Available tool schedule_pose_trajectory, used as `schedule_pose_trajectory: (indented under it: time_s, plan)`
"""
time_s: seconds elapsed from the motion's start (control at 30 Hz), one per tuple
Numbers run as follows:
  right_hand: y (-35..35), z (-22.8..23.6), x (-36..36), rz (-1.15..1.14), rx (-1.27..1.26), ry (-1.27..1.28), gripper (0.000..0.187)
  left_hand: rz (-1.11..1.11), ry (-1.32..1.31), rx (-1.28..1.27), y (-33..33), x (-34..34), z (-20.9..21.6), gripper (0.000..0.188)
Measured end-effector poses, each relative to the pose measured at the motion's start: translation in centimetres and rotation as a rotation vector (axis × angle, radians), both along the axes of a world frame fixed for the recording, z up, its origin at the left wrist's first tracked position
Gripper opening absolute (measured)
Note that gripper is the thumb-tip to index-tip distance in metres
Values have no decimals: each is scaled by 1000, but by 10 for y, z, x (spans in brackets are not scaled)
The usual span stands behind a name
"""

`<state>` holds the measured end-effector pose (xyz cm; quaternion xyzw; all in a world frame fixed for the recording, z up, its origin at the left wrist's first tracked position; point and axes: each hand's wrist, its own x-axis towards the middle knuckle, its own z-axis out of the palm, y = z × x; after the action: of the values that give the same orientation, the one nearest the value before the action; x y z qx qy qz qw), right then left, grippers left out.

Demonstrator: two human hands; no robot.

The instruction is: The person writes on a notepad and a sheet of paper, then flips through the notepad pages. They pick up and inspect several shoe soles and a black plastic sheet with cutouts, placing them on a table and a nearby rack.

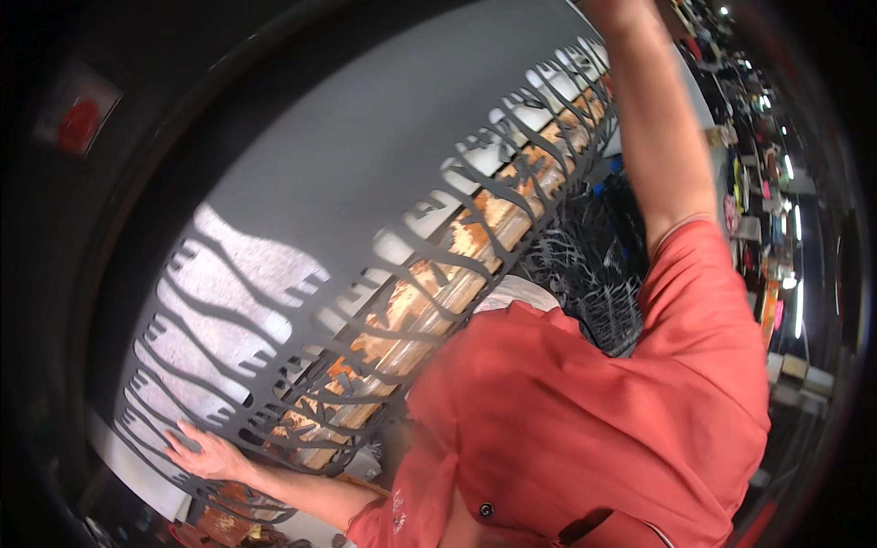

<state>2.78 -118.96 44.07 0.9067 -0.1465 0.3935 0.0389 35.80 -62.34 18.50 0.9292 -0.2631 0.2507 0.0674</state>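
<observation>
A large dark grey sheet (393, 100) with rows of long shapes cut out of it lies across a work table. Its near part is a lattice of thin wavy strips (493, 228) hanging past the worn wooden table edge (461, 290). At the left end, my left hand (208, 455) rests on the strips with its fingers spread, holding nothing I can see. My right arm stretches to the far end of the sheet; my right hand (623, 7) is cut off by the upper edge of the picture, and its fingers are hidden.
A tangled heap of dark cut strips (589, 274) lies below the table edge, beside my body. A pale table surface (242, 274) shows through the cut-outs. Brown and red pieces (224, 525) lie at the lower left. Cluttered shelves (749, 219) stand along the right.
</observation>
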Motion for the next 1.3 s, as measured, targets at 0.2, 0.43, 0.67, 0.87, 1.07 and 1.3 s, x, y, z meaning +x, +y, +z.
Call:
schedule_pose_trajectory:
  time_s: [0.2,0.43,0.67,0.87,1.07,1.3]
  plan:
    - [40,-188,-201,-881,852,-177,57,220,63,21,-37,-16,32,55]
    - [78,-269,-215,-620,518,-164,60,-627,473,-237,-284,-199,81,42]
    - [85,-247,-272,-72,719,-278,42,-1272,554,-7,-577,-430,68,50]
    - [108,-272,-459,-284,1324,-479,23,-1036,102,176,-631,-448,15,60]
    - [102,-324,-584,-674,1767,-1174,21,-1163,94,120,-628,-437,15,60]
    - [27,-358,-673,-800,1913,-1266,17,-470,173,271,-684,-480,-1,86]
